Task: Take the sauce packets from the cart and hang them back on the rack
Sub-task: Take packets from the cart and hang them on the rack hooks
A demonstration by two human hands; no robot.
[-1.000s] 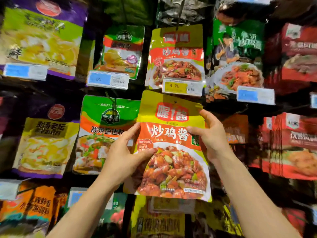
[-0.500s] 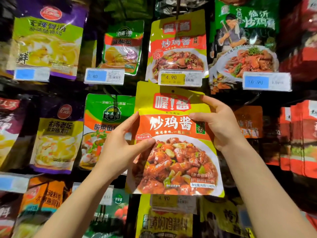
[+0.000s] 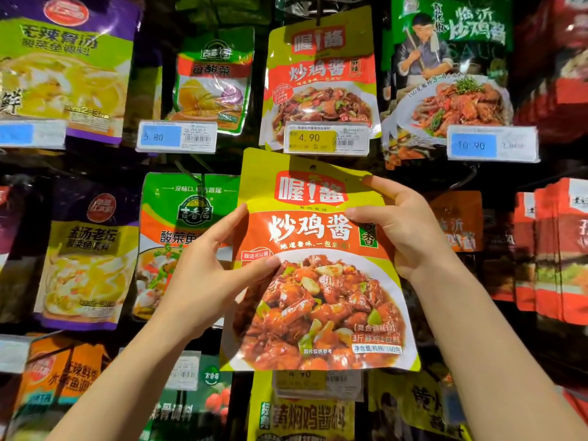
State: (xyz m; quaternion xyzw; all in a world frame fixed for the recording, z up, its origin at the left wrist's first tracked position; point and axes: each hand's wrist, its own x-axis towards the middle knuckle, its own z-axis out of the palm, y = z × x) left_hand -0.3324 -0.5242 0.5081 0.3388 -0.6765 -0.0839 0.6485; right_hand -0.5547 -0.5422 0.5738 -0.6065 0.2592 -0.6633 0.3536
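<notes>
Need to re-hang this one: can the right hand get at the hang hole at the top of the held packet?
Probably yes. The right hand already grips the held packet by its upper right edge, and the hang hole lies uncovered just above its fingers.

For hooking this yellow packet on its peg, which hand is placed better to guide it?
Probably the right hand. It pinches the yellow packet at its top corner, close to the hang hole. The left hand grips lower on the side edge and better gives support.
</notes>
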